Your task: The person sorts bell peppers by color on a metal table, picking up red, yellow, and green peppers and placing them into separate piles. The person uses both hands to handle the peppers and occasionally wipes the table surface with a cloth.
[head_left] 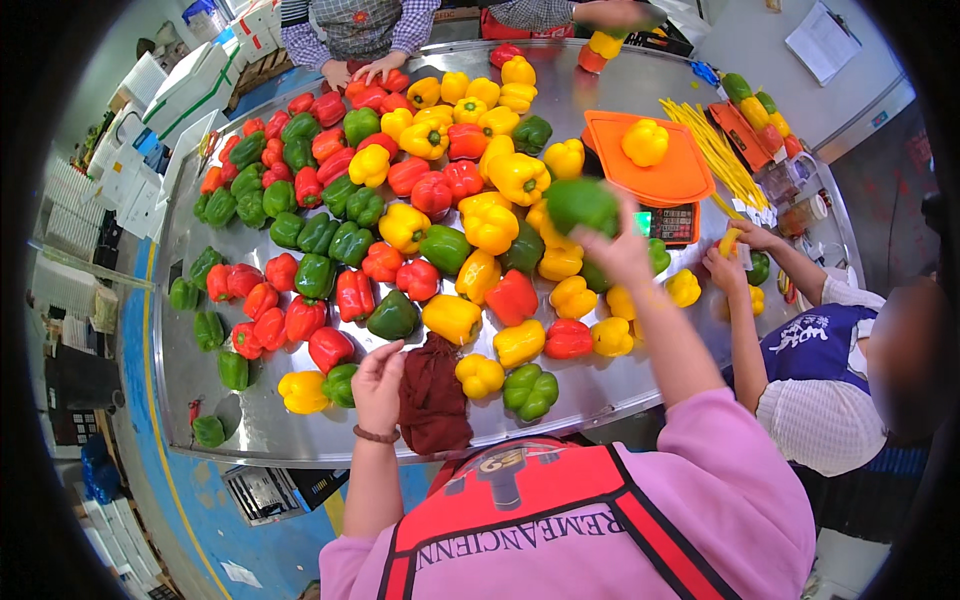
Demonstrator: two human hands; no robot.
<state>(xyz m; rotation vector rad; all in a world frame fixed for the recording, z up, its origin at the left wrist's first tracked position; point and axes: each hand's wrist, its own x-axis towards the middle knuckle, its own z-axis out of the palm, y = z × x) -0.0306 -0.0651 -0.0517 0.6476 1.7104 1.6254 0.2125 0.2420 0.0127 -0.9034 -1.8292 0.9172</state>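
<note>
My right hand [622, 248] grips a green bell pepper [583, 207], raised over the yellow peppers and slightly blurred. My left hand [378, 385] hovers near the table's front edge, fingers curled together, with nothing visible in it. Right beside it lies a dark red cloth [434, 395]. Around the left hand are a green pepper [340, 385], a dark green pepper [393, 316] and a yellow pepper [302, 392]. Near my right hand is an orange plastic tray [600, 130] on a scale [672, 223], with one yellow pepper [645, 143] in it.
Red, green and yellow peppers cover much of the metal table [270, 430]. Yellow strips [715, 150] lie at the right. One co-worker's hands [365, 70] touch red peppers at the far side; another's [735, 260] hold something yellow. A third holds stacked pepper pieces [603, 48].
</note>
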